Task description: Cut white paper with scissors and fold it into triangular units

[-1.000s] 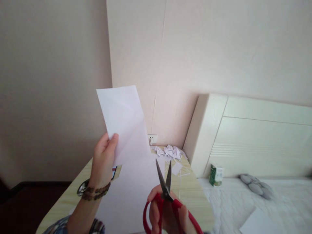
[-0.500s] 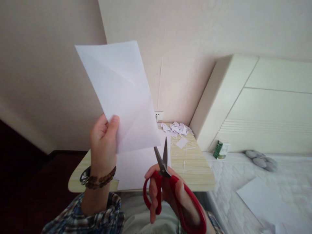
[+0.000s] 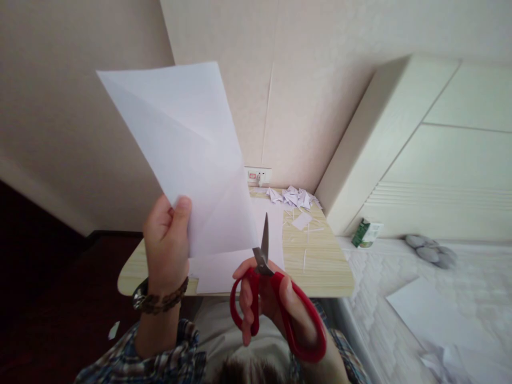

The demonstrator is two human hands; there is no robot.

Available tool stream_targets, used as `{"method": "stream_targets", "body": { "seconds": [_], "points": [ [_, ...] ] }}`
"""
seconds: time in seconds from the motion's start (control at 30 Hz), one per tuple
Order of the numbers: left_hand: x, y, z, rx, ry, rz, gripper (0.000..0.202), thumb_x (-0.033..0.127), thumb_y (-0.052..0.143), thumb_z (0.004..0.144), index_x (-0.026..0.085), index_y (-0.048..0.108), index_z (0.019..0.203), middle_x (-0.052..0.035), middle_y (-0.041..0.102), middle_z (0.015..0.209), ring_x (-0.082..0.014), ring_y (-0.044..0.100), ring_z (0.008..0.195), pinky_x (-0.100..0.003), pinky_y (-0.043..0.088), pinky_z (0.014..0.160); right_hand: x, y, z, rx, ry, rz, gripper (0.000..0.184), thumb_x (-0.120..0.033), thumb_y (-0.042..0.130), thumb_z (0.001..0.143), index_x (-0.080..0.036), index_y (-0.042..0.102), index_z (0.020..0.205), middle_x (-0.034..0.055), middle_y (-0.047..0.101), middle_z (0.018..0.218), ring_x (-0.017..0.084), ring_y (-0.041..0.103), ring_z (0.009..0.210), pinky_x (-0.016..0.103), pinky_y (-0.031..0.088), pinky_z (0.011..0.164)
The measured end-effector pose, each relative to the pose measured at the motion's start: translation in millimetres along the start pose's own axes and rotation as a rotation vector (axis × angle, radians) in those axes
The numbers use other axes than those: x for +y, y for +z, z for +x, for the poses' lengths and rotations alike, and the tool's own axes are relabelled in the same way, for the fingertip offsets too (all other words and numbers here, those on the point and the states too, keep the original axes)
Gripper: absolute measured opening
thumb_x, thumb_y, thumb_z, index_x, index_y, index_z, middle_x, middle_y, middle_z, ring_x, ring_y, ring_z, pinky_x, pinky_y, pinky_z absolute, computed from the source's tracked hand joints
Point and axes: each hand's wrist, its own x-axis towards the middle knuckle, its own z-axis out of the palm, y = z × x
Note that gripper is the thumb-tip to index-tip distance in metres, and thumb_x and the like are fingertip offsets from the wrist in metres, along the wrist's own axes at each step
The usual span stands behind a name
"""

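My left hand (image 3: 168, 240) pinches a creased white sheet of paper (image 3: 192, 144) by its lower left edge, thumb on the near face, and holds it raised above the table. Red-handled scissors (image 3: 262, 261) are in my right hand (image 3: 276, 298), with fingers through the handle loops. The blades are spread and point up. They straddle the lower right corner of the paper, one blade partly hidden behind it. Below, another white sheet (image 3: 232, 274) lies flat on the wooden table (image 3: 332, 272).
Folded paper pieces (image 3: 294, 197) are heaped at the table's back right, with thin paper strips (image 3: 304, 261) and a small paper piece (image 3: 302, 220) nearby. A wall socket (image 3: 258, 175) sits behind. On the mattress (image 3: 360, 288) at right are a green-white box (image 3: 366, 233), a grey cushion-like object (image 3: 430, 250) and loose paper (image 3: 436, 309).
The scissors have come up to the paper's lower right corner, which is now between the blades. The head view has shifted slightly, and the paper appears larger and further left.
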Motion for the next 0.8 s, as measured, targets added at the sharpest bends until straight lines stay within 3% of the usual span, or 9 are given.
{"method": "stream_targets", "body": {
  "seconds": [0.3,0.47,0.8],
  "points": [
    [9.2,-0.6,-5.0,0.088,0.002,0.075,0.019,0.029,0.063,0.085,0.018,0.064,0.069,0.0062,0.053,0.063,-0.0105,0.044,0.061,-0.019,0.035,0.055,0.8,6.6,-6.1,0.015,-0.069,-0.001,0.052,-0.071,0.054,0.086,-0.025,0.065,0.107,-0.0013,0.050,0.071,0.011,0.043,0.048,0.023,0.030,0.044],
    [8.3,0.5,-6.0,0.116,0.018,0.068,0.017,0.031,0.062,0.085,0.017,0.068,0.076,0.0054,0.059,0.069,-0.0115,0.051,0.066,-0.021,0.041,0.064,2.2,11.8,-6.6,0.051,-0.077,0.036,0.058,-0.076,0.057,0.081,-0.023,0.062,0.105,-0.0005,0.048,0.074,0.011,0.037,0.052,0.023,0.027,0.042],
    [10.3,3.6,-7.8,0.147,0.002,0.027,0.014,0.028,0.064,0.083,0.017,0.068,0.075,0.0059,0.059,0.067,-0.0109,0.052,0.065,-0.021,0.042,0.066,4.4,15.4,-6.0,0.075,-0.062,0.105,0.058,-0.077,0.061,0.077,-0.025,0.063,0.101,-0.0005,0.044,0.074,0.012,0.031,0.055,0.022,0.023,0.042]
  ]
}}
